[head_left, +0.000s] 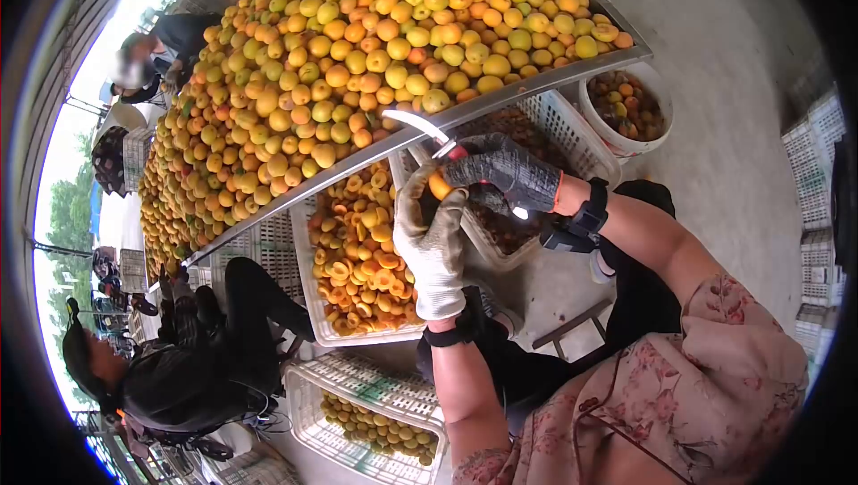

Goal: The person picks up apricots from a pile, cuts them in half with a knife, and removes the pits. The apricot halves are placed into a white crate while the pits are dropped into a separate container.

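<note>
My left hand (430, 239), in a white work glove, pinches an orange apricot (439, 185) between thumb and fingers. My right hand (508, 172), in a dark grey glove, is closed around the red handle of a curved knife (416, 122). The blade points up and left, over the metal rim of the fruit table. Both hands meet at the apricot, and the gloves partly hide it. Below and left of them stands a white crate (310, 306) of halved apricots (362, 253). Another white crate (518, 257) with dark, brownish contents lies beneath my right hand.
A metal-edged table (500, 96) heaped with whole apricots (357, 47) slopes across the top. A white bucket (623, 141) of fruit stands right. One crate (308, 396) below holds greenish fruit. A co-worker in black (197, 387) sits left; another person (170, 47) is beyond. Crates (815, 190) line the right.
</note>
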Demonstrator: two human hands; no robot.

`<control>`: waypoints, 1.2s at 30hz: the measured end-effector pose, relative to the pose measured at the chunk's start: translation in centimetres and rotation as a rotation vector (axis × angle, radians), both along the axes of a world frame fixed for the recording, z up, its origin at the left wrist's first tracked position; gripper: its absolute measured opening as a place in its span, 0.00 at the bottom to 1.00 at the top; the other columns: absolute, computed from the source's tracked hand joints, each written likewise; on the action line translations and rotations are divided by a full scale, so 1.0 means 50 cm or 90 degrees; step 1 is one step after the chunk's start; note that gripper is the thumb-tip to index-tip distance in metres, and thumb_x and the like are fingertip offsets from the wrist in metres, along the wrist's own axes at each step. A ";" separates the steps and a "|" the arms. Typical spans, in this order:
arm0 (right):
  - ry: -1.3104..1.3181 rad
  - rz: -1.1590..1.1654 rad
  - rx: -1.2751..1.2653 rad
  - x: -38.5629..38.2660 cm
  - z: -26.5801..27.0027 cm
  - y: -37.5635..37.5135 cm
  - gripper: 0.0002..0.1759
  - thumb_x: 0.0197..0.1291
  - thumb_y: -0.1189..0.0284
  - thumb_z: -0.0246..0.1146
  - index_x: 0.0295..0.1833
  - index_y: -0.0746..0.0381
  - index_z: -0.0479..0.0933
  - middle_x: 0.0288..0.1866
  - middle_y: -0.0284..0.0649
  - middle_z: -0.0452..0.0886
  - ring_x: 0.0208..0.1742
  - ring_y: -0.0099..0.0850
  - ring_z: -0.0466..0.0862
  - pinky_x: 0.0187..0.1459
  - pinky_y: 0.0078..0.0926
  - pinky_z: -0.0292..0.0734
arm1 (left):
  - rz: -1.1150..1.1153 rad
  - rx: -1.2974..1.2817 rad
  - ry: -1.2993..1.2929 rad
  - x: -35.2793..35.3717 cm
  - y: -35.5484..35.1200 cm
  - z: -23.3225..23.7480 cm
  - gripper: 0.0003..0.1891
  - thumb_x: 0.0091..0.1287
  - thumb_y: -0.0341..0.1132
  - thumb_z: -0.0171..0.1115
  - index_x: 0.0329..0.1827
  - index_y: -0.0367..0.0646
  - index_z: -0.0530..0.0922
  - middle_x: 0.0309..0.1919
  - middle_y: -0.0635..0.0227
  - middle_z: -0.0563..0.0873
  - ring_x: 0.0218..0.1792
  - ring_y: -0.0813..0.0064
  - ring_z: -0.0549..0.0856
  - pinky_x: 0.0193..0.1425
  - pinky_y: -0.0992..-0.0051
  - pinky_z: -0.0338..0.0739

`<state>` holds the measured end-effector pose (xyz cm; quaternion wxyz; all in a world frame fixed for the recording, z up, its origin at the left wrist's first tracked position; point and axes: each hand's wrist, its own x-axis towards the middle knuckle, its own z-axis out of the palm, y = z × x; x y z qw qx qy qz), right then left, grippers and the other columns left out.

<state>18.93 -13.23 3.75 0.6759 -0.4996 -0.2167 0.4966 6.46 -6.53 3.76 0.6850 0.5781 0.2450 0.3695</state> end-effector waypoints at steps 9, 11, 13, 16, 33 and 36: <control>-0.382 -0.069 0.312 0.020 -0.031 -0.016 0.11 0.64 0.61 0.60 0.34 0.56 0.73 0.20 0.27 0.68 0.15 0.19 0.64 0.18 0.17 0.56 | -0.184 -0.284 -0.297 0.014 0.004 -0.014 0.21 0.65 0.39 0.56 0.57 0.35 0.72 0.42 0.63 0.83 0.38 0.73 0.81 0.48 0.77 0.75; 0.127 0.018 0.162 0.017 -0.028 -0.035 0.13 0.66 0.59 0.56 0.33 0.55 0.70 0.20 0.27 0.67 0.15 0.20 0.63 0.18 0.18 0.54 | -0.110 -0.415 -0.324 0.017 -0.010 -0.014 0.23 0.65 0.38 0.57 0.61 0.36 0.69 0.43 0.61 0.81 0.39 0.71 0.80 0.46 0.72 0.77; 0.250 0.020 0.032 0.034 -0.024 -0.048 0.20 0.54 0.80 0.65 0.53 0.63 0.73 0.32 0.33 0.77 0.30 0.23 0.77 0.33 0.21 0.74 | -0.137 -0.398 -0.346 0.023 -0.006 -0.013 0.24 0.67 0.38 0.56 0.63 0.35 0.67 0.45 0.61 0.80 0.42 0.71 0.80 0.50 0.73 0.76; 0.283 0.116 0.212 0.049 -0.004 -0.031 0.08 0.65 0.64 0.58 0.35 0.55 0.72 0.22 0.27 0.68 0.17 0.19 0.66 0.19 0.17 0.61 | -0.167 -0.363 -0.354 0.032 0.002 -0.018 0.24 0.69 0.37 0.55 0.64 0.35 0.66 0.49 0.61 0.79 0.46 0.72 0.79 0.53 0.75 0.75; -0.530 -0.214 0.104 0.101 0.001 -0.041 0.10 0.56 0.68 0.67 0.41 0.61 0.80 0.23 0.29 0.78 0.20 0.15 0.73 0.22 0.16 0.66 | 0.011 0.030 -0.091 0.083 -0.034 -0.022 0.21 0.66 0.27 0.55 0.63 0.40 0.67 0.50 0.59 0.78 0.47 0.70 0.82 0.52 0.67 0.81; -0.157 -0.090 -0.085 0.109 0.022 -0.071 0.11 0.58 0.67 0.67 0.42 0.61 0.80 0.23 0.31 0.78 0.18 0.16 0.72 0.17 0.15 0.64 | -0.013 -0.046 -0.083 0.073 -0.017 -0.011 0.25 0.69 0.33 0.54 0.68 0.39 0.63 0.49 0.58 0.77 0.45 0.71 0.82 0.49 0.71 0.81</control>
